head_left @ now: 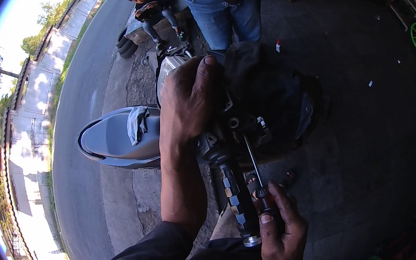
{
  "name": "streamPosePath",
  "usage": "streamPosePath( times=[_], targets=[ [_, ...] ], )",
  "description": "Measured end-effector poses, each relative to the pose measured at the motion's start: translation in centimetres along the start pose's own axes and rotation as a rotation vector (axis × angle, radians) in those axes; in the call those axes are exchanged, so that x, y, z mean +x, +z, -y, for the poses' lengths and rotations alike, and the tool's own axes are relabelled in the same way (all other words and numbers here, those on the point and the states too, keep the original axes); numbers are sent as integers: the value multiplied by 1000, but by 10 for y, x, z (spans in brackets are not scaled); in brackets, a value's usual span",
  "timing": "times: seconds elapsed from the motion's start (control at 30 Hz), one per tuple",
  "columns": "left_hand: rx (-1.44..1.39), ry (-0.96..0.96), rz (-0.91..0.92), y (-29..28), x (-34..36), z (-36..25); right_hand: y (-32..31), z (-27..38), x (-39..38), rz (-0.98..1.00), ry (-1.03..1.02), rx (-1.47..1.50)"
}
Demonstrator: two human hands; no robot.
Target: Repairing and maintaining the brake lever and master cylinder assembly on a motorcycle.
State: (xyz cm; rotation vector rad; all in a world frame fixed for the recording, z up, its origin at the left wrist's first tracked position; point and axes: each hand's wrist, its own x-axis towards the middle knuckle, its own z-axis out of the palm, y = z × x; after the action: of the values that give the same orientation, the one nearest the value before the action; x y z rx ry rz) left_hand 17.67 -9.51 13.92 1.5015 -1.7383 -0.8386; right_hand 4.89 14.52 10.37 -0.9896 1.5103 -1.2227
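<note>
My left hand [188,96] is closed at the front of a motorbike's handlebar area, its thumb up and its fingers mostly hidden behind the pale, clear-fronted headlight [170,67]. Between the thumb and fingers of my right hand [282,231] is a screwdriver [254,163], held by its dark handle. Its thin metal shaft slants up and left into the dark parts of the handlebar; the tip is hard to make out. A black handlebar grip [235,194] with shiny patches and a silver end lies just left of the screwdriver.
Left of my left forearm is a smooth grey panel [114,134] with a crumpled cloth [137,124] on it. A person in jeans [221,20] stands just beyond the motorbike. Another person [152,14] sits by stacked tyres [126,44]. A road runs along the left.
</note>
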Motion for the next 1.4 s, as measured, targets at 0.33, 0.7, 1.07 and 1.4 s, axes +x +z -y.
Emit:
streamPosePath(
  times=[0.33,0.7,1.07,1.4],
  targets=[
    [-130,45,5,1,-2,-1,1,0,6,22,-166,-50],
    [-112,58,-22,6,-5,2,8,17,11,-54,-79,-44],
    [-353,-49,-14,13,-15,6,7,31,15,-85,145,164],
    [-103,42,39,2,-5,-3,-3,27,13,16,22,26]
  ],
)
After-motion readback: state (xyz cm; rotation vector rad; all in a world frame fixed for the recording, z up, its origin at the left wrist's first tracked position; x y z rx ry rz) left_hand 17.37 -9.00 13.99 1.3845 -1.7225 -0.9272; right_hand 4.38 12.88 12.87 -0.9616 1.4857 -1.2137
